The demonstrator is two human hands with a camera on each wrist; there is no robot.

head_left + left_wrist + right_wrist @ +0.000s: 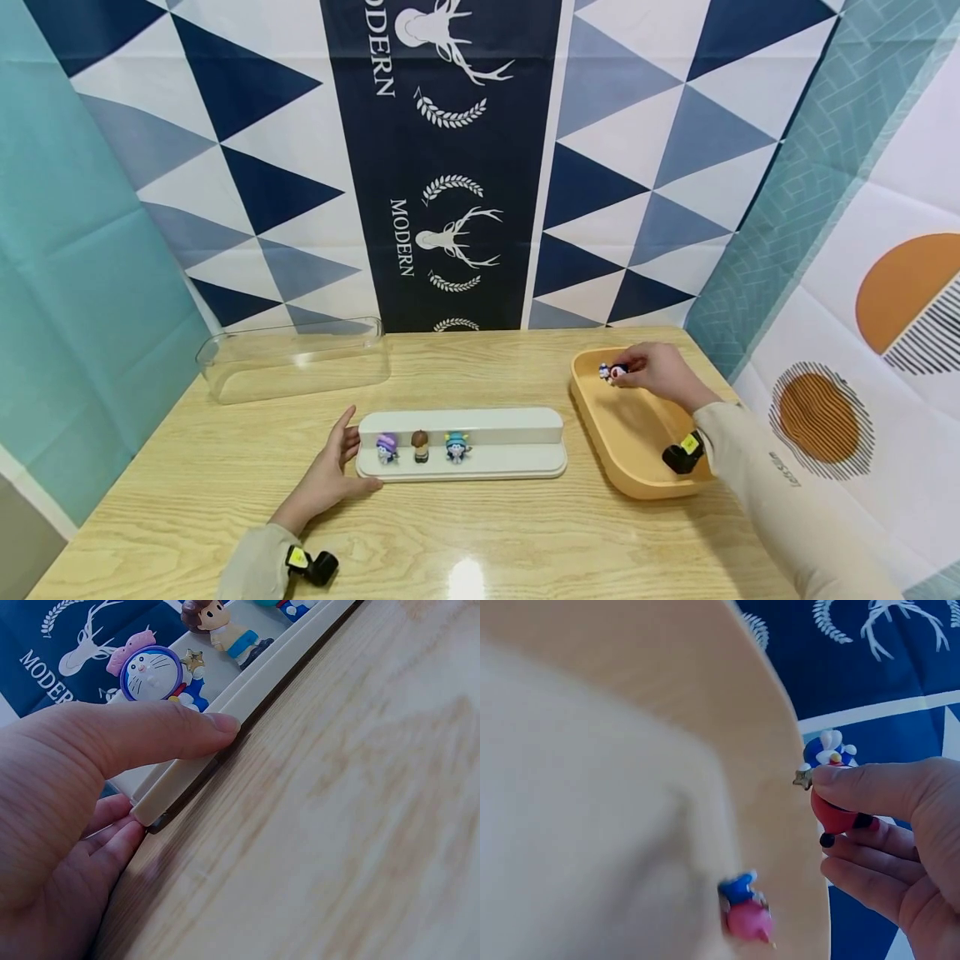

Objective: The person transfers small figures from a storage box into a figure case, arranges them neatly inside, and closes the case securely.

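My left hand [327, 471] grips the left end of a white stepped display stand [517, 458]. Its thumb presses the front edge while the other fingers reach round the end. Along the stand's lower step are a purple-hatted figurine [386, 448], a brown-haired figurine [420, 447] and a teal-hatted figurine [456, 447]. Over the far end of a yellow-orange tray [652, 490], my right hand [663, 372] pinches a small figurine [834, 806] with a red head and blue-and-white body. A pink-headed figurine [748, 919] lies in the tray, seen in the right wrist view.
A clear plastic cover [300, 371] lies at the back left of the wooden table [450, 533]. Patterned cloth [450, 167] hangs behind the table. A black wrist camera [682, 454] on my right sleeve hangs over the tray.
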